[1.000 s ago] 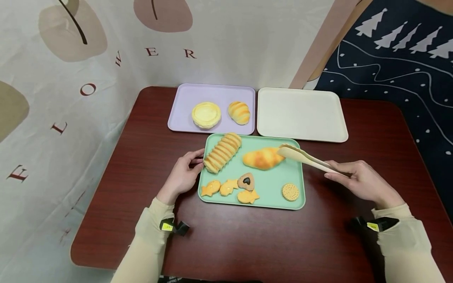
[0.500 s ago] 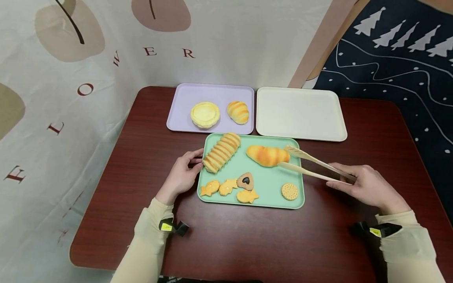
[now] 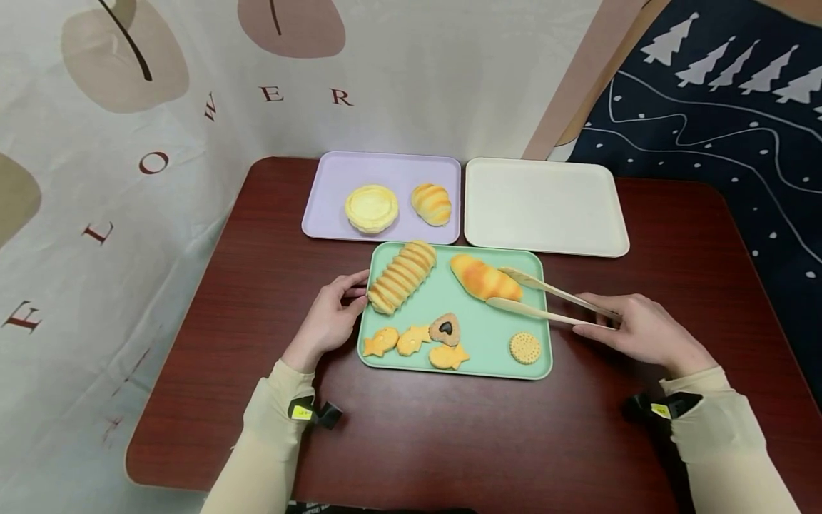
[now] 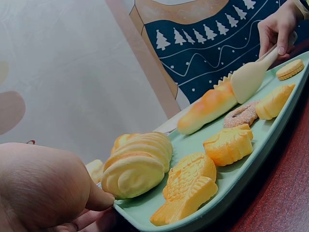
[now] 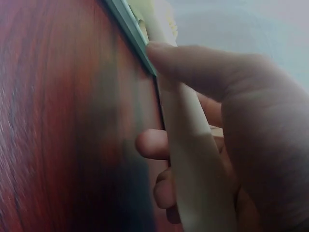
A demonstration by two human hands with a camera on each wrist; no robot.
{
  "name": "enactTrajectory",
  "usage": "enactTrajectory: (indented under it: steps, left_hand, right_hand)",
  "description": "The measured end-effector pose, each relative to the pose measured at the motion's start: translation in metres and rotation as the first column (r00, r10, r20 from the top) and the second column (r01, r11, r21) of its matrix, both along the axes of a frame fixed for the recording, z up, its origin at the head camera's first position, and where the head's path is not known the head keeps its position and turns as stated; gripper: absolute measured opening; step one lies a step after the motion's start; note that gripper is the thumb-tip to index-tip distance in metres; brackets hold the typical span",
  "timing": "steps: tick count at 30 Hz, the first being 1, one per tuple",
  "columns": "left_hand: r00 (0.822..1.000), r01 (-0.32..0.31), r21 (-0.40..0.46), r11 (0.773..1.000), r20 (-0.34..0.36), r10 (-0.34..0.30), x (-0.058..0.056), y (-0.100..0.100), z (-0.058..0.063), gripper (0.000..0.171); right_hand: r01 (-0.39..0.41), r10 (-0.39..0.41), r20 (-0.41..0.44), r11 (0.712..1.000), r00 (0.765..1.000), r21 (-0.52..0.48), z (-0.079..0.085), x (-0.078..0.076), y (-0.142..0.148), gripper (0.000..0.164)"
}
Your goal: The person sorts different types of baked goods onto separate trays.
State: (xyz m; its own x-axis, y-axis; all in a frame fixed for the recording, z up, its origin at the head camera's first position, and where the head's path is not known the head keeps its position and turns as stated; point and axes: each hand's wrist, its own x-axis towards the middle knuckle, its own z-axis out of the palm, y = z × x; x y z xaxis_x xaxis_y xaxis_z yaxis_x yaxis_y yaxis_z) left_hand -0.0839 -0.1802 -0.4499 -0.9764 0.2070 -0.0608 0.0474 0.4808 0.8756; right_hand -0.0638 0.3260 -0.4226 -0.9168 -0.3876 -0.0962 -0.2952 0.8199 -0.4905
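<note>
My right hand [image 3: 636, 332] grips a pair of cream tongs [image 3: 529, 310] by the handles, also seen in the right wrist view. The tongs are spread, with one arm on each side of the right end of a long golden bread roll [image 3: 483, 277]. This roll lies at an angle on a green tray [image 3: 494, 332]. At the tray's left edge, my left hand [image 3: 327, 318] holds the rim with thumb and fingers, and its thumb [image 4: 100, 197] shows in the left wrist view. Close to it on the tray lies a ridged pastry [image 3: 403, 277].
Along the green tray's front sit several fish-shaped biscuits [image 3: 381, 342], a heart-centred cookie [image 3: 445, 329] and a round cracker [image 3: 525, 348]. Behind stand a lilac tray [image 3: 327, 207] with a tart [image 3: 372, 208] and a small roll [image 3: 431, 204], and a white tray [image 3: 546, 207].
The tongs spread apart, then moved left around the bread roll's right end. The roll has turned, its left end now farther back. My left hand stays at the tray's edge.
</note>
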Motion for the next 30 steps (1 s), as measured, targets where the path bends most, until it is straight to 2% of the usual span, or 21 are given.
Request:
enactTrajectory:
  steps: [10,22,30]
  left_hand:
    - [1.0,0.004,-0.004,1.0,-0.005,-0.004,0.0,0.0,0.0,0.045]
    - [1.0,0.003,-0.002,1.0,0.001,-0.003,0.0,0.0,0.001,0.046]
    - [1.0,-0.005,-0.004,1.0,0.015,0.005,0.001,0.001,0.003,0.046]
  right_hand:
    - [-0.002,0.001,-0.048,1.0,0.999,-0.024,0.0,0.008,-0.007,0.043]
    - [0.003,-0.006,-0.042,0.997,0.999,-0.074,-0.002,0.011,-0.003,0.044]
    - [0.027,-0.032,-0.034,0.992,0.999,-0.127,0.005,0.011,-0.001,0.044]
